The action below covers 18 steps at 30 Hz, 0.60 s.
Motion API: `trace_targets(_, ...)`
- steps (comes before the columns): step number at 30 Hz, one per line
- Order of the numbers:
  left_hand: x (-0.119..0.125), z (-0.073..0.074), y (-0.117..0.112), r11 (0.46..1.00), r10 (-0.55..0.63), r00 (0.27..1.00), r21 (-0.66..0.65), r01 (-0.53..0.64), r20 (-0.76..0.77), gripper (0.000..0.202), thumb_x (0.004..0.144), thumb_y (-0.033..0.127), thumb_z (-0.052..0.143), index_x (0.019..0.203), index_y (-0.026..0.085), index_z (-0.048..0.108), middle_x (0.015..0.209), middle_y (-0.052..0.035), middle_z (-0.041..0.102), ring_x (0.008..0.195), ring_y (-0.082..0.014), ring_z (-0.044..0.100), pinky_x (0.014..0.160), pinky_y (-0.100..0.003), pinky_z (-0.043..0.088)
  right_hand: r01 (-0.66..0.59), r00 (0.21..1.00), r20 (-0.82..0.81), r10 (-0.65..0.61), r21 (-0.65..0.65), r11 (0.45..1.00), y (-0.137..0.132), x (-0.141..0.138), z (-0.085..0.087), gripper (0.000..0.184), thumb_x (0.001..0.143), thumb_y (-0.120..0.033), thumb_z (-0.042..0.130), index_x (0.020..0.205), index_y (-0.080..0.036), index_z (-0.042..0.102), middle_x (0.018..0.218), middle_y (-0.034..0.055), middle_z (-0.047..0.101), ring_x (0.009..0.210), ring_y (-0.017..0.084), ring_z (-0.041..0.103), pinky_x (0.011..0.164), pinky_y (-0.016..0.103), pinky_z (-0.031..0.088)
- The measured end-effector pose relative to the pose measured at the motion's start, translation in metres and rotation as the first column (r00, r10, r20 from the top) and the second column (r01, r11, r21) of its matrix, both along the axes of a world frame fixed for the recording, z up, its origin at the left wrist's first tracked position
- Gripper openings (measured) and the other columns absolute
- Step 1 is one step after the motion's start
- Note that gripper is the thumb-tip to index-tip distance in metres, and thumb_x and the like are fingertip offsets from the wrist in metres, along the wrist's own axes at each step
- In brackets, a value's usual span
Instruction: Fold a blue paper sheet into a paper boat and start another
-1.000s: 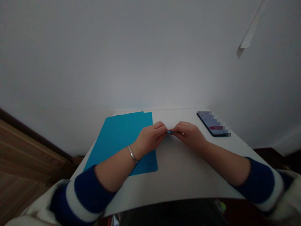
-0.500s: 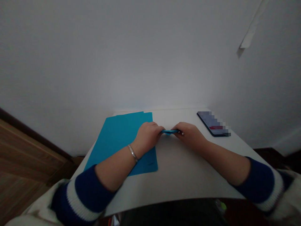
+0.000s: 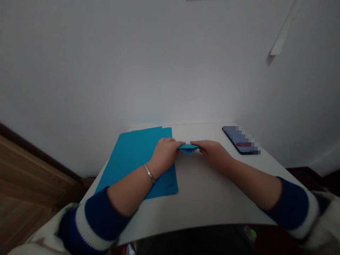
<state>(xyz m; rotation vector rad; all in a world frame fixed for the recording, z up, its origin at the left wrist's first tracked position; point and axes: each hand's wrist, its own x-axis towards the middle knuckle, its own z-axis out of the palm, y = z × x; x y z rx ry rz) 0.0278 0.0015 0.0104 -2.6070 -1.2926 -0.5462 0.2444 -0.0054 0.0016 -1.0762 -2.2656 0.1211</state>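
Observation:
Between my two hands is a small folded piece of blue paper, held just above the table, with a pointed flap facing me. My left hand, a silver bangle on its wrist, pinches the paper's left end. On the right end my right hand is closed, its index finger stretched along the top edge. Blue paper sheets lie flat under and beside my left hand and forearm. Parts of the folded paper are hidden behind my fingers.
A phone with a blurred screen lies at the right back of the white table. Behind the table rises a white wall. Wooden panelling stands at the left.
The folded paper shows more of its front, and its pointed flap hangs lower. My right fingers have shifted along the top edge; my left hand has barely moved.

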Motion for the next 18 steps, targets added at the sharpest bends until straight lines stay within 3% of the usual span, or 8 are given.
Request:
trace_targets(4,0.0006,-0.0022,-0.0001,0.999,0.031,0.999,0.033,-0.031,-0.008,0.038,0.090,0.013,0.051,0.127,0.018,0.057,0.102,-0.0111,0.070,0.096,-0.0231,0.063,0.079,-0.035,0.045,0.030,1.000,0.003,-0.030,0.018,0.999,0.0030,0.0021,-0.0016,0.045,0.085,-0.005,0.043,0.120,-0.022,0.064,0.117,0.0047,0.069,0.105,0.020,0.066,0.091,0.037,0.052)
trace_targets(11,-0.0012,0.0015,0.0005,0.999,-0.002,1.000,-0.033,0.001,-0.028,0.025,0.088,0.013,0.055,0.104,0.024,0.069,0.094,-0.0064,0.072,0.093,-0.0231,0.065,0.082,-0.036,0.045,0.084,0.993,0.077,-0.085,0.012,0.996,0.0000,0.0020,0.0032,0.033,0.088,-0.014,0.049,0.109,-0.027,0.071,0.107,0.0025,0.073,0.098,0.022,0.067,0.087,0.038,0.052)
trace_targets(15,-0.0003,0.0017,0.0002,0.992,-0.018,0.985,-0.123,0.039,0.171,0.027,0.089,0.020,0.056,0.113,0.023,0.067,0.102,-0.0075,0.072,0.096,-0.0228,0.064,0.086,-0.037,0.047,0.179,0.979,0.105,-0.175,-0.032,0.983,-0.0027,0.0031,0.0042,0.033,0.088,-0.019,0.052,0.113,-0.031,0.068,0.109,0.0020,0.072,0.099,0.024,0.067,0.083,0.040,0.052)
trace_targets(18,0.0009,0.0018,-0.0014,0.963,-0.030,0.911,-0.231,0.136,0.412,0.033,0.091,0.030,0.052,0.121,0.020,0.062,0.114,-0.0081,0.068,0.105,-0.0226,0.062,0.093,-0.038,0.047,0.196,0.976,0.100,-0.192,-0.036,0.980,-0.0033,0.0037,0.0042,0.037,0.087,-0.017,0.050,0.118,-0.031,0.066,0.108,0.0032,0.072,0.096,0.024,0.066,0.080,0.039,0.051)
